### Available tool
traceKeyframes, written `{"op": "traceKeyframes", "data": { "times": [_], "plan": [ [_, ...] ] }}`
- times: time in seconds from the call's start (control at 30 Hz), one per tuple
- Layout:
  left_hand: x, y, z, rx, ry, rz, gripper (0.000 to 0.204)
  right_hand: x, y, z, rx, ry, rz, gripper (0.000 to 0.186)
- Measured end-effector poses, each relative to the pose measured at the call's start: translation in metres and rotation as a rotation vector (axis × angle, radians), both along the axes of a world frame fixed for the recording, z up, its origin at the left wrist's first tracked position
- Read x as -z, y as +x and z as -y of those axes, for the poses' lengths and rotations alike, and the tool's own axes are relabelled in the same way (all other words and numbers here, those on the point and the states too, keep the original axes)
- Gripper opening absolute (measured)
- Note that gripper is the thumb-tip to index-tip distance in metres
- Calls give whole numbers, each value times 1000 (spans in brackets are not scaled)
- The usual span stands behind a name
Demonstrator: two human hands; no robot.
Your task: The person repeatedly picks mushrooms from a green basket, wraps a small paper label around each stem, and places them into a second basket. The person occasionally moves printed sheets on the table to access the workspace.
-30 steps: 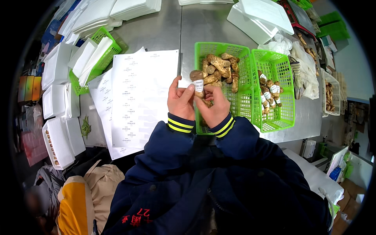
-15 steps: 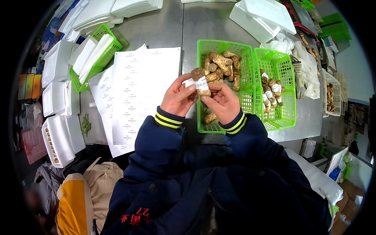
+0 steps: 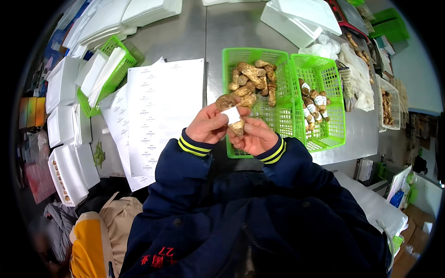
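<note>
A brown mushroom [image 3: 225, 101] with a thick stem is between my two hands, above the near left part of a green basket. Around its stem goes a white label [image 3: 232, 115], whose visible side looks blank. My left hand [image 3: 206, 124] grips the mushroom's left side, thumb against the label. At the lower end of the stem, my right hand [image 3: 257, 138] pinches with thumb and fingers. The green basket [image 3: 256, 50] contains several bare mushrooms [image 3: 251, 72]. Beside it on the right, a second green basket [image 3: 342, 92] contains several mushrooms with white labels [image 3: 312, 110].
Printed label sheets [image 3: 181, 106] lie left of my hands on the metal table [image 3: 232, 28]. White foam boxes [image 3: 62, 125] and a green basket of white sheets [image 3: 110, 83] line the left side. An open foam box [image 3: 282, 25] and a striped glove [image 3: 347, 88] are on the right.
The mushroom has turned in my hands: the label's printed face has given way to a blank part. My right hand is lower on the stem. The whole view has shifted slightly.
</note>
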State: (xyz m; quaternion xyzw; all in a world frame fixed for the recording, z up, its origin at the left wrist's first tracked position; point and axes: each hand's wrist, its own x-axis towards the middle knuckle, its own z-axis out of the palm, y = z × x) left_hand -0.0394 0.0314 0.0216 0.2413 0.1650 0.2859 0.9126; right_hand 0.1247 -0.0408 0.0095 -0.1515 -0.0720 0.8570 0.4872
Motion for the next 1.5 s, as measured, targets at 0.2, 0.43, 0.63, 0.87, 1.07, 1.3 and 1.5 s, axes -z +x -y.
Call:
{"op": "traceKeyframes", "data": {
  "times": [0.2,0.43,0.63,0.87,1.07,1.3,1.5],
  "plan": [
    [6,28,14,5,23,38,76,0,18,20,1,-21,-59,33],
    [12,31,24,-50,-73,-144,61,21,147,20,578,173,1189,29],
    [28,20,38,-39,-75,-262,46,90,208,46,460,60,2292,37],
    [51,-22,60,-168,-133,-336,35,23,156,22,517,383,2432,34],
    [68,-51,77,-211,-197,-450,30,-8,0,-23,40,270,1069,32],
    [74,-102,94,-384,-179,-516,25,89,-112,-60,-177,-196,1224,54],
    [129,-227,140,-1127,148,-1497,31,134,-132,7,-482,-321,1174,64]
  ]
}}
